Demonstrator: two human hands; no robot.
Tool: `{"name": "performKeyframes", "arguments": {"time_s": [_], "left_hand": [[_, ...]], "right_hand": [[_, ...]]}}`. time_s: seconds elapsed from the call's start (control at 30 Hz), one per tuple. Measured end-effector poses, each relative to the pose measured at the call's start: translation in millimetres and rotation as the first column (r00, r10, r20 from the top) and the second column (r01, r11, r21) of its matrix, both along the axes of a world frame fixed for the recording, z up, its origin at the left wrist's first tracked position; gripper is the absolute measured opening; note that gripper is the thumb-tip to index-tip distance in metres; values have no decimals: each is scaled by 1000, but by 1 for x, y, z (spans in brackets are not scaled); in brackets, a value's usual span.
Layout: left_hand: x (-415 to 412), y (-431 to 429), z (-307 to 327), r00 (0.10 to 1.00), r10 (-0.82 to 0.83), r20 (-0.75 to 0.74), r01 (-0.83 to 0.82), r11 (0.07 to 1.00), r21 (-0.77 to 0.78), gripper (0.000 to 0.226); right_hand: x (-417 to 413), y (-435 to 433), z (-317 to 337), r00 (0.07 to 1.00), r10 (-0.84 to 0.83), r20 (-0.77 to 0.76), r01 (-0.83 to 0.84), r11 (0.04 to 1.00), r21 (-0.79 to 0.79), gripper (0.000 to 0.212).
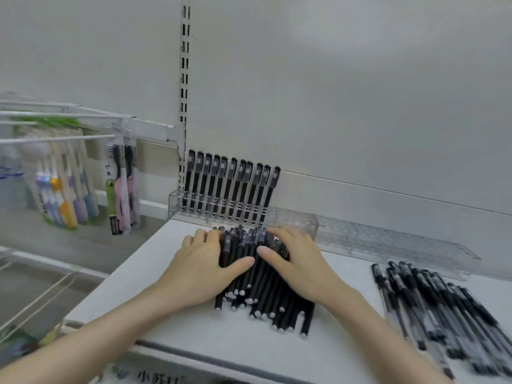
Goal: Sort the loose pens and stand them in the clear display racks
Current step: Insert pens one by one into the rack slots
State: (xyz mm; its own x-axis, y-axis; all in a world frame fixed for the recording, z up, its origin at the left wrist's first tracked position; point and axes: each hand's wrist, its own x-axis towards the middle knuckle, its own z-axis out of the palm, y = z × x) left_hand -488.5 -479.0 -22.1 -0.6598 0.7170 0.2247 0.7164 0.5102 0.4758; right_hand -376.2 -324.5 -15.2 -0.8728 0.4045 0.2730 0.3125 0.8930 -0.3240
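Your left hand (203, 261) and right hand (295, 260) lie just below the middle of the frame, one on each side of a heap of loose black pens with small silver tips (263, 295) on the white shelf (155, 275). Both palms face down and inward. The fingers of your left hand (205, 235) curl against the heap's left edge, with the thumb laid across the barrels. The fingers of your right hand (279, 231) drape over the heap's top right, and that thumb also rests on the pens. Neither hand is clenched around a single pen; together they cup and press the bundle.

Just above the heap, against the grey back panel, stands a clear plastic display rack (177, 202) with a row of black capped pens (230, 187) upright in it, leaning slightly right. A second clear rack (388, 239) runs to the right of it with no pens in its holes.

At lower right of the frame, well apart from your hands, lies a second, blurred pile of clear-barrelled black pens (432, 306).

At left, packaged toothbrushes (66, 187) hang from white wire hooks (61, 115).
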Motion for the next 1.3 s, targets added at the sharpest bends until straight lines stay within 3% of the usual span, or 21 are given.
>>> {"name": "performKeyframes", "arguments": {"time_s": [0.17, 0.3, 0.6, 0.87, 1.0, 1.07, 1.17, 1.3], "left_hand": [[1, 1, -1, 981, 82, 176, -87, 996, 23, 55], [-4, 3, 2, 976, 40, 216, -58, 995, 81, 38], [-7, 1, 11, 939, 36, 343, -72, 993, 93, 22], [-8, -13, 16, 856, -132, 499, 47, 983, 180, 23], [-6, -26, 23, 764, -319, 560, 132, 928, 348, 13], [-5, -26, 26, 690, -447, 569, 180, 868, 464, 16], [-5, -17, 31, 662, -562, 496, 288, 801, 524, 24], [-10, 6, 39, 633, -628, 453, 349, 753, 557, 16]], "right_hand": [[4, -9, -7, 993, 6, 114, -3, 1000, -27, 57], [6, -9, -7, 993, 12, 119, -9, 1000, -29, 57], [9, -9, -6, 997, 24, 78, -16, 996, -90, 55], [10, -10, -3, 998, 23, 58, -17, 995, -100, 54], [12, -9, 0, 995, 32, -95, -43, 992, -116, 49], [12, -11, 8, 972, 59, -226, -114, 964, -240, 47], [6, -18, 24, 937, 82, -339, -248, 840, -482, 45], [-8, -16, 42, 863, -35, -504, -299, 768, -566, 19]]}}
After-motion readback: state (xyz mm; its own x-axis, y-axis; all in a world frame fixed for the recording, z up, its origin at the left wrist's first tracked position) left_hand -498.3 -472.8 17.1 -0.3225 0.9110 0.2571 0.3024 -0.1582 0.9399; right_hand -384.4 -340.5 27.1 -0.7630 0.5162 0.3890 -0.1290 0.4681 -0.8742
